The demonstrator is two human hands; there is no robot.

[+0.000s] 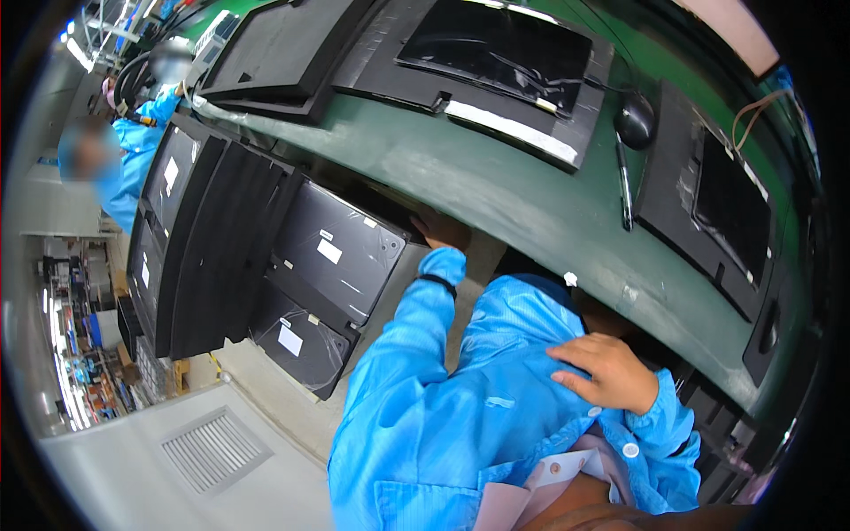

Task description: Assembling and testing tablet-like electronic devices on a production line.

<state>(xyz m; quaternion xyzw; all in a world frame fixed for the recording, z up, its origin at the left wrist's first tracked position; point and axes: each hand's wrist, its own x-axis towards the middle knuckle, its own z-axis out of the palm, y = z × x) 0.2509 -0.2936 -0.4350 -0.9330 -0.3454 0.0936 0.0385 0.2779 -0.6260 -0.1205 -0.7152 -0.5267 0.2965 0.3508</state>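
My left hand (442,231) reaches out under the bench edge, by the corner of a black foam tray (397,281). Its fingers stretch toward the tray's rim, and shadow partly hides them. Two dark flat panels lie in that tray: a larger panel (341,257) and a smaller panel (299,343), both with white labels and clear film. Against the tray's left side, more black foam trays (217,257) stand tilted, with labelled panels on the outer face. My right hand (611,370) rests on my blue smock, fingers stretched and holding nothing.
On the green bench (496,195) lie a foam tray with a glossy tablet screen (496,55), another screen (733,208) in foam, a mouse (634,120) and a pen (623,181). A co-worker in blue (133,146) is at far left. A vented grey panel (217,449) stands lower left.
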